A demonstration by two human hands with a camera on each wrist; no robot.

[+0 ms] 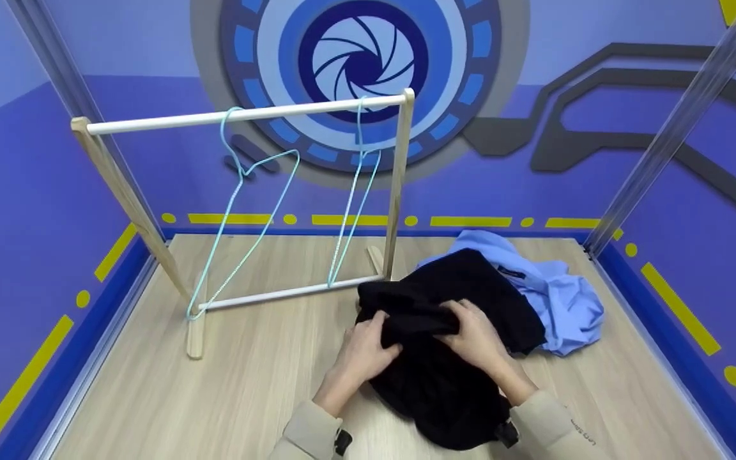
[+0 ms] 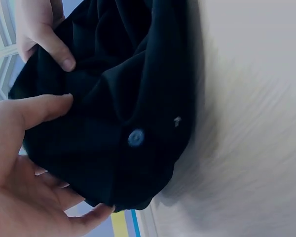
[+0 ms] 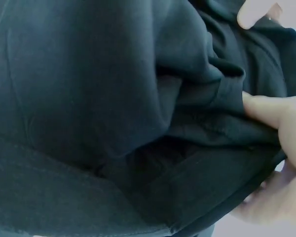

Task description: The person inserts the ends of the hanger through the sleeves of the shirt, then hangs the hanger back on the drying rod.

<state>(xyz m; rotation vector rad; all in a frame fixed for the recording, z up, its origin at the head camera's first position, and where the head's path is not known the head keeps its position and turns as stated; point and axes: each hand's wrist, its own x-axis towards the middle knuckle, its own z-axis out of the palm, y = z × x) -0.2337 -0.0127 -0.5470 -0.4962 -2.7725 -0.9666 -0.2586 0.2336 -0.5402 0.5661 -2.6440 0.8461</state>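
A black garment (image 1: pixel 444 383) lies bunched on the wooden surface, its upper part raised between both hands. The left hand (image 1: pixel 361 351) grips its left edge, thumb on the near face and fingers behind the cloth. A round button (image 2: pixel 136 138) and a small pale mark (image 2: pixel 177 121) show on the fabric in the left wrist view. On the other side the right hand (image 1: pixel 475 338) pinches the same folded edge, thumb facing the left thumb. The right wrist view is filled by the garment's dark folds (image 3: pixel 138 123) and a stitched seam.
A light blue garment (image 1: pixel 572 306) lies crumpled behind and right of the black one. To the left stands a wood-and-white rack (image 1: pixel 246 115), with a turquoise hanger (image 1: pixel 214 236) and a second hanger (image 1: pixel 349 217) on its bar. Blue walls enclose the surface.
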